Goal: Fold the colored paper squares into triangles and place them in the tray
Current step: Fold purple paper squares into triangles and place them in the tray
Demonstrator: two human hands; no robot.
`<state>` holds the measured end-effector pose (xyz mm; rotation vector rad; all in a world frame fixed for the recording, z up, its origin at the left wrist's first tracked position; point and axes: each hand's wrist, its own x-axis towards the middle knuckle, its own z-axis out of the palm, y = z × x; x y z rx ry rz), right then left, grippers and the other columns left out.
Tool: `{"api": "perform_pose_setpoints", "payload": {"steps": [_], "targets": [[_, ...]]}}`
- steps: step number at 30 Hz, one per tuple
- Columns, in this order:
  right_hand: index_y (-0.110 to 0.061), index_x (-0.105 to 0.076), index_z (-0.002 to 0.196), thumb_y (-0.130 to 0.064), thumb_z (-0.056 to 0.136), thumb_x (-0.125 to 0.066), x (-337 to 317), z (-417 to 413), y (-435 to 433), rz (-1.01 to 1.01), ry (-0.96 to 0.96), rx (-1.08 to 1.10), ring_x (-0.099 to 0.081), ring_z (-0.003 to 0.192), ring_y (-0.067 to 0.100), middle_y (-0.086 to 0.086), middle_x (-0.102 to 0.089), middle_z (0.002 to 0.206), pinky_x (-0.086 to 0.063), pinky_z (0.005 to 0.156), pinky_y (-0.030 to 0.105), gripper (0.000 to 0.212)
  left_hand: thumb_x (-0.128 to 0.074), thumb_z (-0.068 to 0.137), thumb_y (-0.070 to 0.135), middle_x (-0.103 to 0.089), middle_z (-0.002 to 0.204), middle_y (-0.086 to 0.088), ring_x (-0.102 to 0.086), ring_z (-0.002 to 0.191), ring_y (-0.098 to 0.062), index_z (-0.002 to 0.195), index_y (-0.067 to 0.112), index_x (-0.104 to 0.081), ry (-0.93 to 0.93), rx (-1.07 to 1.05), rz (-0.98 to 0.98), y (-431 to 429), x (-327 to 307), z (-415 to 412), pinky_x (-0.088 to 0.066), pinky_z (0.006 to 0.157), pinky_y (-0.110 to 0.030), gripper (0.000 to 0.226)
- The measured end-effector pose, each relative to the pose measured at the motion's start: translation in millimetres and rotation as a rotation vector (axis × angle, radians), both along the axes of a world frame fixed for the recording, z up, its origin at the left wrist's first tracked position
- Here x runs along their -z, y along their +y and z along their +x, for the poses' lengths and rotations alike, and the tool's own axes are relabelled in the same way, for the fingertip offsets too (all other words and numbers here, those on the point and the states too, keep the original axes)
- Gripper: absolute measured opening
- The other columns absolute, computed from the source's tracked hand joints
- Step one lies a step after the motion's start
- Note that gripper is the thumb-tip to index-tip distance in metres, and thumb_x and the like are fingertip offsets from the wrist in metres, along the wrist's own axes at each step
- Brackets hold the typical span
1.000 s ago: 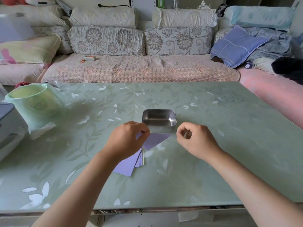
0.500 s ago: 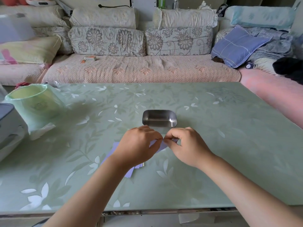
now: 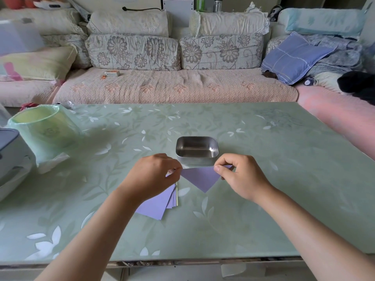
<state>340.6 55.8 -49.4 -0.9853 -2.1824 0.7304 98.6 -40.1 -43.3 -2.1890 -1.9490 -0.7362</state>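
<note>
Room: A green glass table with leaf shapes is seen. A sofa is set behind it at 12 o'clock.
Tray: A small metal tray is placed near the middle of the table. Nothing is seen inside it.
Paper: A purple triangle is found just at 6 o'clock from the tray, with its point down.
Stack: More purple squares are fanned out at 7 o'clock from the tray.
Left hand: The triangle's left corner is pinched by its curled fingers.
Right hand: The right corner is pinched between thumb and finger.
Feel: The paper is judged to be very light, thin and bendy. It could be bent or torn easily.
Best hold: The two top corners should be pinched softly, so the fold is kept flat.
</note>
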Motion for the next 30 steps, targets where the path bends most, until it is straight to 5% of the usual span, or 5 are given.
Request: {"api": "perform_pose_setpoints", "payload": {"steps": [8,13,21,27,30], "targets": [[-0.033,-0.060,0.067,-0.015,0.089,-0.068,-2,2,3,0.056,-0.036,0.023,-0.059,0.068,-0.002,-0.025,-0.063,0.068,-0.043,0.062,0.020,0.029,-0.056,0.095,0.027,-0.066,0.085,0.010,-0.062,0.082,-0.015,0.095,0.032,-0.070,-0.074,-0.121,-0.007,-2,-2,-17,-0.049,0.063,-0.031,0.014],[-0.027,-0.066,0.073,-0.019,0.089,-0.071,2,-8,-5,0.060,-0.058,-0.031,-0.062,0.073,0.005,-0.019,-0.066,0.071,-0.051,0.069,0.029,0.018,-0.051,0.090,0.050,-0.070,0.100,0.016,-0.060,0.097,-0.007,0.108,0.027,-0.072,-0.142,0.062,0.064,0,-2,24,-0.051,0.069,-0.026,0.036],[-0.029,-0.065,0.073,-0.023,0.089,-0.070,3,-9,-1,0.057,-0.055,-0.038,-0.061,0.070,0.009,-0.016,-0.066,0.071,-0.052,0.069,0.035,0.018,-0.065,0.090,0.025,-0.064,0.078,0.012,-0.055,0.082,-0.007,0.084,0.029,-0.073,-0.248,-0.027,-0.045,8,1,37,-0.050,0.065,-0.034,0.011],[-0.030,-0.063,0.078,-0.026,0.091,-0.064,7,-4,2,0.106,-0.088,0.099,-0.055,0.061,0.011,-0.017,-0.063,0.072,-0.046,0.062,0.028,0.014,-0.061,0.092,0.027,-0.057,0.071,0.022,-0.050,0.080,-0.005,0.083,0.030,-0.069,-0.291,-0.130,-0.113,7,5,30,-0.044,0.066,-0.025,0.012],[-0.032,-0.063,0.092,-0.023,0.091,-0.063,9,-5,1,0.127,-0.059,0.107,-0.056,0.062,0.011,-0.024,-0.062,0.080,-0.043,0.063,0.026,0.010,-0.058,0.094,0.027,-0.060,0.074,0.019,-0.050,0.067,0.001,0.081,0.029,-0.064,-0.536,-0.232,-0.200,12,7,28,-0.036,0.059,-0.013,0.014]]}}
